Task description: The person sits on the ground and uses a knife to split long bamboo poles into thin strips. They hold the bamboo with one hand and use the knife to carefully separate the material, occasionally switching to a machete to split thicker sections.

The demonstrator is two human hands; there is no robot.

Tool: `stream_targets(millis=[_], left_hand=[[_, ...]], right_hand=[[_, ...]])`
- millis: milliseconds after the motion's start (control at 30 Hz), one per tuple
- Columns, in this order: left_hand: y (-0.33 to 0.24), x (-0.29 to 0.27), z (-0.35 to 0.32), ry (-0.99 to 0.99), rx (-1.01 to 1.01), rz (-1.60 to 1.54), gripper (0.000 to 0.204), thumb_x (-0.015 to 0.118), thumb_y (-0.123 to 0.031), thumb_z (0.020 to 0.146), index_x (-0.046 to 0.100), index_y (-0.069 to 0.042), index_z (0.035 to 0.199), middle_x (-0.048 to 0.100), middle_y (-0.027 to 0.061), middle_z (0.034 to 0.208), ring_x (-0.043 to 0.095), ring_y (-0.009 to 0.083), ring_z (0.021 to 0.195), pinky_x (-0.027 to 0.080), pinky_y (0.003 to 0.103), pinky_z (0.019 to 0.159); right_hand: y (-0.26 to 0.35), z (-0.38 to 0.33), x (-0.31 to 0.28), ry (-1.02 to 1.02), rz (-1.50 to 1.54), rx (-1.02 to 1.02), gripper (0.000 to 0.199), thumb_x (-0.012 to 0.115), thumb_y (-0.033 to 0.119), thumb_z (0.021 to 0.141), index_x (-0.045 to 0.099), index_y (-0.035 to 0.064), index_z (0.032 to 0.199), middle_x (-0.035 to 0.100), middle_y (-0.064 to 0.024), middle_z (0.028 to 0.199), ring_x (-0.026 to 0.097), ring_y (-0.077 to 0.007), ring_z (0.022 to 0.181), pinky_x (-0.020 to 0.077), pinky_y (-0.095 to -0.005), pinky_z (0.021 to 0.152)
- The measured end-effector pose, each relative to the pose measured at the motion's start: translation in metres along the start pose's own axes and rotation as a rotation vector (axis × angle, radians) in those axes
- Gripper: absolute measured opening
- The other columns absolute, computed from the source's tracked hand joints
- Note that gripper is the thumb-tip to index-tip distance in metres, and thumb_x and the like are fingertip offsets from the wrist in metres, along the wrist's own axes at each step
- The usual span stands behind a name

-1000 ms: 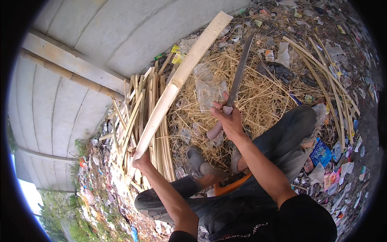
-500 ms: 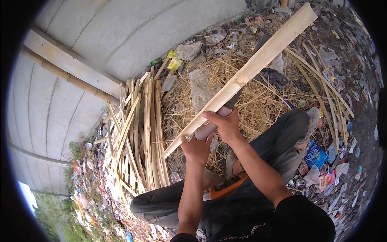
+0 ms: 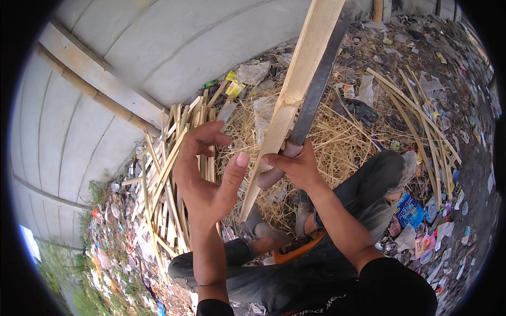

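My right hand [image 3: 301,169] is closed around the curved handle of a long dark-bladed machete [image 3: 318,89], its thumb also pressing against a split bamboo slat [image 3: 299,79]. The pale slat slants up and away, running past the top edge of the view, with a node partway along it. The machete blade lies alongside the slat, on its right. My left hand [image 3: 206,181] is lifted off to the left of the slat's near end, empty, fingers curled loosely and thumb apart. Behind it, a pile of thin bamboo strips [image 3: 163,179] is partly hidden.
My bent legs [image 3: 363,181] frame the work area, with an orange curved piece [image 3: 300,250] between them. Straw-like shavings [image 3: 337,137] cover the ground ahead. More bamboo strips [image 3: 416,116] lie to the right, amid scattered litter. A grey panel wall [image 3: 174,52] rises at the far left.
My left hand has let go of the bamboo slat and moved left and up. The slat and machete, still in my right hand, have swung to a steeper angle.
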State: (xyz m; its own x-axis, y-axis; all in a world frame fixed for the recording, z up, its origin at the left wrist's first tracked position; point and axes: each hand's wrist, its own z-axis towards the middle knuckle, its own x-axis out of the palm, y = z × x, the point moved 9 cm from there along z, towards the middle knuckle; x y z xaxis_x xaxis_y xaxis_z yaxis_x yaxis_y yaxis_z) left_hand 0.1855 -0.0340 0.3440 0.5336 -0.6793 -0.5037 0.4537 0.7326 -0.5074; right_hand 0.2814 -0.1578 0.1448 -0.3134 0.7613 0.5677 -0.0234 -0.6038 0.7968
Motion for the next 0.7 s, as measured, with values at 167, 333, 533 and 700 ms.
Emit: stream_targets(millis=[167, 333, 533, 700], left_hand=[[-0.023, 0.043, 0.066, 0.106, 0.087, -0.150, 0.044, 0.070, -0.029, 0.098, 0.062, 0.005, 0.125, 0.072, 0.0121, 0.103, 0.070, 0.0191, 0.095, 0.053, 0.033, 0.080], [-0.029, 0.003, 0.113, 0.073, 0.084, -0.134, 0.028, 0.056, -0.018, 0.107, 0.062, 0.006, 0.122, 0.068, 0.0065, 0.088, 0.065, 0.0123, 0.072, 0.051, 0.027, 0.067], [-0.062, -0.115, 0.150, -0.460, 0.323, -0.250, 0.019, 0.056, -0.017, 0.106, 0.060, -0.001, 0.116, 0.058, 0.0026, 0.078, 0.055, 0.0088, 0.065, 0.048, 0.023, 0.060], [-0.033, -0.116, 0.159, -0.458, 0.605, -0.212, 0.025, 0.055, -0.019, 0.108, 0.056, 0.000, 0.124, 0.058, 0.0022, 0.080, 0.055, 0.0084, 0.064, 0.048, 0.024, 0.058]], right_hand=[[-0.018, -0.017, 0.041, 0.118, -0.175, 0.094, 0.038, 0.088, 0.002, 0.075, 0.058, 0.0060, 0.099, 0.068, -0.0022, 0.092, 0.067, -0.0102, 0.088, 0.0559, -0.0295, 0.077], [-0.015, -0.019, 0.047, 0.112, 0.023, 0.052, 0.028, 0.080, 0.002, 0.086, 0.057, 0.0044, 0.101, 0.073, -0.0111, 0.103, 0.072, -0.0188, 0.103, 0.0588, -0.0333, 0.090], [-0.020, -0.017, -0.008, 0.027, -0.061, 0.275, 0.025, 0.073, -0.002, 0.093, 0.050, 0.0063, 0.094, 0.073, -0.0176, 0.104, 0.075, -0.0244, 0.094, 0.0648, -0.0321, 0.076], [-0.022, -0.016, -0.037, -0.009, -0.219, 0.243, 0.023, 0.077, 0.009, 0.093, 0.055, 0.0059, 0.095, 0.070, -0.0088, 0.082, 0.069, -0.0136, 0.064, 0.0509, -0.0267, 0.049]])
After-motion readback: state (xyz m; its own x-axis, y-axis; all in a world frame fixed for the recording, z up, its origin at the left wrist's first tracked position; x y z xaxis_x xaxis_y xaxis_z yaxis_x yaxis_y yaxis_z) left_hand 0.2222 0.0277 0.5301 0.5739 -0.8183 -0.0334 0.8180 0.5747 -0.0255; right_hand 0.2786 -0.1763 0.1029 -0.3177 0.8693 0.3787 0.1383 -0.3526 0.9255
